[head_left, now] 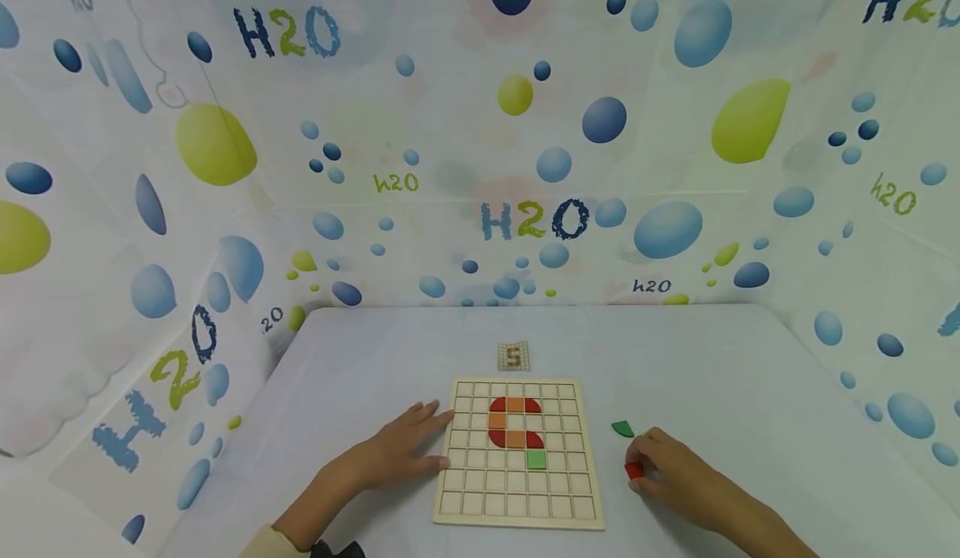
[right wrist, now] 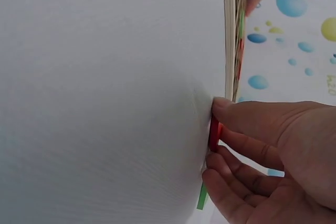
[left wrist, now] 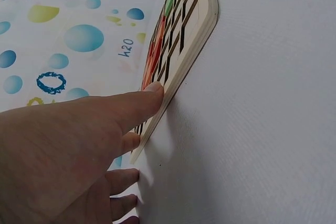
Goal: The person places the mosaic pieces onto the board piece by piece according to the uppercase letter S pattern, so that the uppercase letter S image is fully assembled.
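A square wooden grid board (head_left: 517, 520) lies on the white table. In its cells sit red quarter-round tiles (head_left: 534, 440), orange square tiles (head_left: 515, 440) and a light green square tile (head_left: 536, 459). My left hand (head_left: 397, 450) touches the board's left edge, fingers spread; the left wrist view shows the thumb (left wrist: 142, 104) on the rim. To the right of the board, my right hand (head_left: 678, 479) pinches a red tile (right wrist: 214, 134) between thumb and fingers, low at the tabletop. Just beyond those fingers lies a dark green quarter-round tile (head_left: 622, 429).
Behind the board lies a small pattern card (head_left: 513, 356) with an S-like figure on a grid. White cloth (head_left: 637, 166) printed with blue and green drops surrounds the table on the back and both sides. A dark object (head_left: 337, 550) shows at the bottom edge, by the left sleeve.
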Available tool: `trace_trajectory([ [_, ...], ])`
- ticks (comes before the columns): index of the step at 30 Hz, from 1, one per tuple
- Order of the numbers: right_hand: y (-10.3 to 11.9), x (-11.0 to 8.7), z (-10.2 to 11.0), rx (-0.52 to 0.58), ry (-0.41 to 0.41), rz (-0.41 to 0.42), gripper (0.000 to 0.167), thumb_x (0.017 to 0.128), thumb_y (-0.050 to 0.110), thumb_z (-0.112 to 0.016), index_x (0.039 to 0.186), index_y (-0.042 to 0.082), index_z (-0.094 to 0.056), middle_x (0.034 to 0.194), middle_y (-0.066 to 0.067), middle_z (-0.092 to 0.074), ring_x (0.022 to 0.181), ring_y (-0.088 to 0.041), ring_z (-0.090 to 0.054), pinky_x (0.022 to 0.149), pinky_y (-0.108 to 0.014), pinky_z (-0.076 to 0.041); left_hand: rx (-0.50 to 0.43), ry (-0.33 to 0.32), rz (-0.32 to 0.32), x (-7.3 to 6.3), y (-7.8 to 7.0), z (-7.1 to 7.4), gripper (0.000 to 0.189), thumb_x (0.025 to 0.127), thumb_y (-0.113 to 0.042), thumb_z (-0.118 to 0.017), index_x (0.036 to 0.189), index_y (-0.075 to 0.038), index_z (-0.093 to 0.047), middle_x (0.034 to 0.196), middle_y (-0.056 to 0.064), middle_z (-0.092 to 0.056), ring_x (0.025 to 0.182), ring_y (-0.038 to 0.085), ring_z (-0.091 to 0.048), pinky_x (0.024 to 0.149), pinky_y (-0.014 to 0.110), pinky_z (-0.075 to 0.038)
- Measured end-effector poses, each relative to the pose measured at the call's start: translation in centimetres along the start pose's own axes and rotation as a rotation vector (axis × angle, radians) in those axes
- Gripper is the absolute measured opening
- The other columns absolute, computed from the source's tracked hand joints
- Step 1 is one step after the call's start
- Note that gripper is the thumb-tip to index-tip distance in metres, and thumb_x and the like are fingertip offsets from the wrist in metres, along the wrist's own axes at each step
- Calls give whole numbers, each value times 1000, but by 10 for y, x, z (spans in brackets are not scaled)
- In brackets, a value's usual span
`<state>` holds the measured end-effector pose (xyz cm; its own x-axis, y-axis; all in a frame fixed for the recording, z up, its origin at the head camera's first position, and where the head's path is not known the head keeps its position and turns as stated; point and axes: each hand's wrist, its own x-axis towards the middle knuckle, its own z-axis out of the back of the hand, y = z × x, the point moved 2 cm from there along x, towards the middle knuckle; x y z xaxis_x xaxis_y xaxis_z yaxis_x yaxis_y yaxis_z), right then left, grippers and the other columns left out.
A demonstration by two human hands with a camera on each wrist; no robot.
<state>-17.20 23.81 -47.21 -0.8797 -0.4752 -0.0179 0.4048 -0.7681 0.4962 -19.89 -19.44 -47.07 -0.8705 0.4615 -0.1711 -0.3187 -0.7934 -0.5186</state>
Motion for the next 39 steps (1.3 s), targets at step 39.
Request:
trace_trajectory([
  [39,76,56,-27,49,32,103,16,93,25,-80,105,20,-71,102,13,-56,91,-6,-54,82,-25,-55,6,3,11,1,1,-1,75,100,-52,-68,163,-22,-42,172,19,-29,159,47,-21,122,71,-27],
])
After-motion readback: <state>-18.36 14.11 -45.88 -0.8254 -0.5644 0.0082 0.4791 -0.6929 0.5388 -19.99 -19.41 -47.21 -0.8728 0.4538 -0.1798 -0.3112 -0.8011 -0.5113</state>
